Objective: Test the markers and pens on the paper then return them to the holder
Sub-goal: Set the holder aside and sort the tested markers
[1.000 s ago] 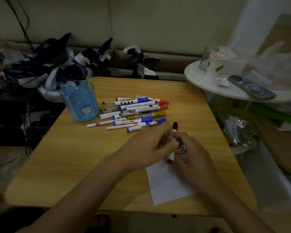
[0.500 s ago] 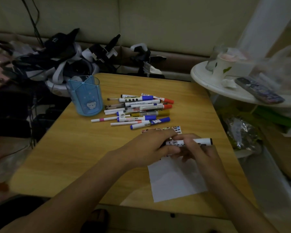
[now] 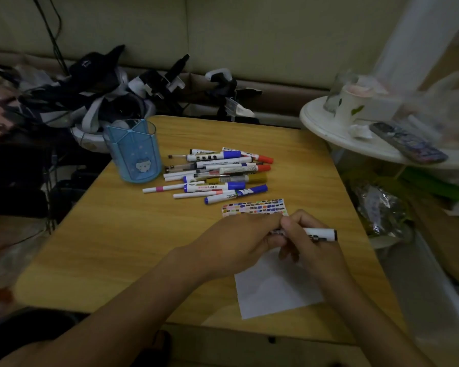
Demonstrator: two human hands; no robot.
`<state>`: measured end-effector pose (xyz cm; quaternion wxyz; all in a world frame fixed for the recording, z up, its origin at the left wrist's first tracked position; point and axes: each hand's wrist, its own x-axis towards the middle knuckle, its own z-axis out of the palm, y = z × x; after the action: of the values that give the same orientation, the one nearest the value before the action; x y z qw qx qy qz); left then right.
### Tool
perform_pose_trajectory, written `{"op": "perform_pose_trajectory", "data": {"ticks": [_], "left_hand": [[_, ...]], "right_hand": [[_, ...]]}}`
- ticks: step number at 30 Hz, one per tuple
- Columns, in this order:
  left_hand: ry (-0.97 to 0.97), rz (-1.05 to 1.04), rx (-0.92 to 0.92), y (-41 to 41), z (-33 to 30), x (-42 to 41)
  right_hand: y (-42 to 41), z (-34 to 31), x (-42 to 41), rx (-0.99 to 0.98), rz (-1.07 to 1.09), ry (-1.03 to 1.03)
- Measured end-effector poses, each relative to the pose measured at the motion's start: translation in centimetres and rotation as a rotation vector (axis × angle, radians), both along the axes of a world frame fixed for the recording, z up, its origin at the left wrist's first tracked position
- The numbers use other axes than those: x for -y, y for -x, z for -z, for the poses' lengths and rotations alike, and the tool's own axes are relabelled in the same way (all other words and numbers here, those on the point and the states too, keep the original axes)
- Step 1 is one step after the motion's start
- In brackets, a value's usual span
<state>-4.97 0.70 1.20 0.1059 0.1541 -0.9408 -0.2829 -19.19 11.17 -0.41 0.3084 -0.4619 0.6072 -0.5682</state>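
Marker now lies level over the paper, your right hand and left hand both clamped on it, likely uncapping before testing.

The holder is translucent blue with a pale cartoon face. The paper is plain white. The strip carries many-coloured swatches. The worktop is yellow wood-grain.
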Motion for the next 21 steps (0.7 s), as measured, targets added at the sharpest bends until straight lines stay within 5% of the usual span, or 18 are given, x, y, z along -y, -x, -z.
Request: {"op": "perform_pose_trajectory", "data": {"ticks": [10, 15, 21], "left_hand": [[0.097, -0.035, 0.028, -0.4, -1.0, 0.6], [0.226, -0.188, 0.272, -1.8, -0.4, 2.9], [0.276, -0.125, 0.466, -2.4, 0.8, 3.1]], "right_hand": [[0.8, -1.1, -0.4, 0.028, -0.029, -0.025], [2.1, -1.3, -0.5, 0.12, 0.116, -0.023], [2.5, -0.8, -0.8, 0.0, 0.12, -0.051]]}}
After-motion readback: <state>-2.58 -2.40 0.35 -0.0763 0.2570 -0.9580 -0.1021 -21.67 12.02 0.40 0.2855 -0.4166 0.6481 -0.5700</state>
